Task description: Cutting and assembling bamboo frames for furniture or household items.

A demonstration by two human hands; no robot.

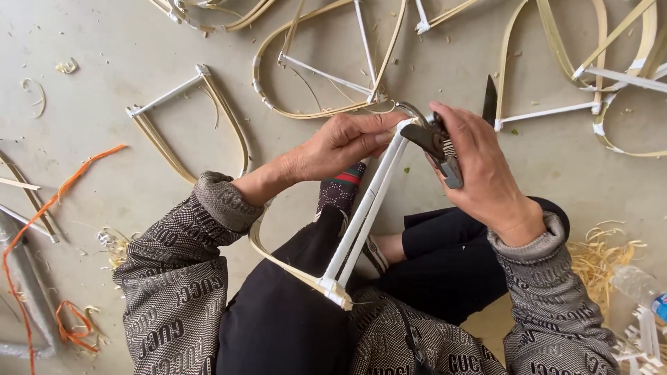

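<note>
A bent bamboo frame with two white paper-wrapped rods lies across the person's lap, its top end pinched in the grip of the left hand. The right hand is clenched around grey-handled shears, touching that same end. Finished frames lie scattered on the concrete floor; a clear plastic bottle lies at the right edge; orange twine trails left.

White rods on pale tan strip; black-handled pliers; grey patterned sleeves; black trousers; striped red-green sock; orange cord; grey floor.
</note>
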